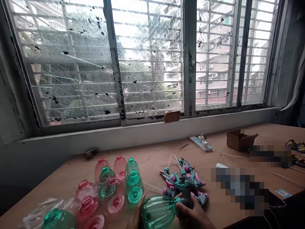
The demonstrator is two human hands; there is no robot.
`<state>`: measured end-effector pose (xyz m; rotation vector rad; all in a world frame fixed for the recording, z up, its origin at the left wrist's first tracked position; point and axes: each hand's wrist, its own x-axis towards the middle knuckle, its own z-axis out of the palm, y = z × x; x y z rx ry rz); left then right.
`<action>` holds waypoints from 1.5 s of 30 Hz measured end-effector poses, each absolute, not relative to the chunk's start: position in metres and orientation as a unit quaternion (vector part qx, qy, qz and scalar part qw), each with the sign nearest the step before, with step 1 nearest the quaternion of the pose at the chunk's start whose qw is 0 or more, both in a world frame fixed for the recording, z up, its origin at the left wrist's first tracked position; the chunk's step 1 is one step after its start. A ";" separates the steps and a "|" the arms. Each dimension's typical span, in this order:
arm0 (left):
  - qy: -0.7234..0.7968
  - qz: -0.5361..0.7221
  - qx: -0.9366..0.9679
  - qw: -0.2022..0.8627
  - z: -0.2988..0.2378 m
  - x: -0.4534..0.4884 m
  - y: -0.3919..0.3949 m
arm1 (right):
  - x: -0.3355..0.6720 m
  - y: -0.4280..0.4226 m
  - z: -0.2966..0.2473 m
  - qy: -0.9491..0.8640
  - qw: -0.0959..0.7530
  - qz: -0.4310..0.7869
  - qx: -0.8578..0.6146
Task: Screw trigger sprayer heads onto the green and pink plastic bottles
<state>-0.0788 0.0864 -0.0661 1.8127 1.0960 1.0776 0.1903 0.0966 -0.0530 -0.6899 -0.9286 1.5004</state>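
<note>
A green translucent bottle [158, 211] lies on its side at the bottom middle of the head view. My left hand [135, 219] cups its base from the left; only fingertips show. My right hand [194, 218] is wrapped round the bottle's neck, where a dark spray-trigger head [186, 192] sits on the mouth. Just behind lies a pile of teal and pink spray-trigger heads [184, 181] with white dip tubes. To the left lie several empty pink and green bottles [111, 186] on the wooden table [147, 159].
A white power strip [200, 143] with plugs and a cord lies near the windowsill. A small open cardboard box [239, 139] stands at the right. A clear plastic bag [40, 211] lies at the lower left. A barred window fills the background.
</note>
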 end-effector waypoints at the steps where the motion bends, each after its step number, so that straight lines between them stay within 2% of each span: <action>1: 0.429 0.415 0.713 0.368 -0.065 -0.079 0.085 | 0.191 0.096 -0.053 -0.411 0.581 0.641 -0.287; 8: 0.424 0.382 0.736 0.364 -0.055 -0.072 0.077 | 0.201 0.096 -0.050 -0.465 0.570 0.605 -0.306; 20: 0.445 0.380 0.760 0.283 -0.066 -0.086 0.082 | 0.206 0.096 -0.051 -0.510 0.536 0.605 -0.294; 28: 0.425 0.420 0.765 0.240 -0.066 -0.076 0.075 | 0.204 0.096 -0.052 -0.481 0.572 0.595 -0.294; 41: 0.389 0.404 0.762 0.322 -0.059 -0.083 0.083 | 0.207 0.097 -0.050 -0.482 0.560 0.613 -0.280; 45: 0.399 0.417 0.757 0.306 -0.060 -0.084 0.081 | 0.208 0.098 -0.052 -0.485 0.553 0.620 -0.273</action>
